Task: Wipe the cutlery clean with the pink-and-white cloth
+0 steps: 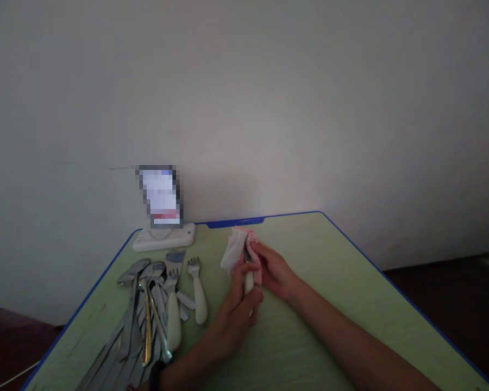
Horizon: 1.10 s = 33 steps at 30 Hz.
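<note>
My left hand (pixel 236 315) is closed round the white handle of a utensil (pixel 249 282) above the green table (pixel 334 282). The utensil's working end is wrapped in a pink and white cloth (pixel 238 247), so I cannot tell what kind of utensil it is. My right hand (pixel 275 271) grips that cloth around the hidden end. Both hands meet near the middle of the table.
A pile of metal spoons and cutlery (pixel 138 320) lies at the left, with a white-handled fork (pixel 198 290) beside it. A white stand (pixel 164 237) holding a blurred screen (pixel 161 196) sits at the table's far edge against a pale wall.
</note>
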{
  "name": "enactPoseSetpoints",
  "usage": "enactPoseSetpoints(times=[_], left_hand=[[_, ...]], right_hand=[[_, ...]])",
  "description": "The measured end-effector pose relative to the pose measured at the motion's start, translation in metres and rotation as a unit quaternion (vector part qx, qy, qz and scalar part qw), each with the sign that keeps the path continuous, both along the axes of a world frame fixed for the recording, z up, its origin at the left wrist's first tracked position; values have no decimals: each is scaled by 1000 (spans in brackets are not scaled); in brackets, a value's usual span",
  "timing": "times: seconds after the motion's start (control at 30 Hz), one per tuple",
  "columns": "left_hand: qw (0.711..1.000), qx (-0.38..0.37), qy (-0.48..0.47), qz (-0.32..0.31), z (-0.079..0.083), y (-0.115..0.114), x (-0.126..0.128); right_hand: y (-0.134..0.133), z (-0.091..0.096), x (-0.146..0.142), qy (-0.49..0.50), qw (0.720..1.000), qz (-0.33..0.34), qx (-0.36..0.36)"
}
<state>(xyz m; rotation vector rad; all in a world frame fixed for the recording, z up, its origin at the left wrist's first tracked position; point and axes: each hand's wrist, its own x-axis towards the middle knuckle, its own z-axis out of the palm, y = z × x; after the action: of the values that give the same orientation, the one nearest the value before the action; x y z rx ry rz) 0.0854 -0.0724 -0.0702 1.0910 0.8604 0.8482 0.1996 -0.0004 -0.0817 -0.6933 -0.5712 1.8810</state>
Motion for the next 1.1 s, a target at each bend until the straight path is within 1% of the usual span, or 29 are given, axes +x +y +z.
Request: enactPoseSetpoints(times=[0.17, 0.3, 0.4, 0.5, 0.63, 0.7, 0.87, 1.1], left_hand=[[1000, -7, -1, 0, -4, 2, 0], [1000, -3, -14, 3, -7, 5, 1], [1000, 4, -10, 10, -6, 5, 1], [1000, 11, 5, 8, -4, 4, 1], [999, 26, 23, 30, -2, 2, 2], [998, 31, 29, 45, -2, 2, 2], [997, 36, 29, 68, -4, 1, 1], [997, 19, 33, 68, -1, -1, 2]], right_hand=[[-1, 0, 0, -19, 999, 4, 26], [-3, 0, -1, -30, 999, -7, 24], [-3, -1, -1, -28, 999, -23, 24], [0, -1, -2, 3, 998, -58, 22], [4, -1, -2, 61, 989, -138, 7], [5, -2, -2, 75, 986, -149, 3], [4, 0, -2, 67, 992, -102, -3], [3, 2, -2, 28, 998, -48, 12]])
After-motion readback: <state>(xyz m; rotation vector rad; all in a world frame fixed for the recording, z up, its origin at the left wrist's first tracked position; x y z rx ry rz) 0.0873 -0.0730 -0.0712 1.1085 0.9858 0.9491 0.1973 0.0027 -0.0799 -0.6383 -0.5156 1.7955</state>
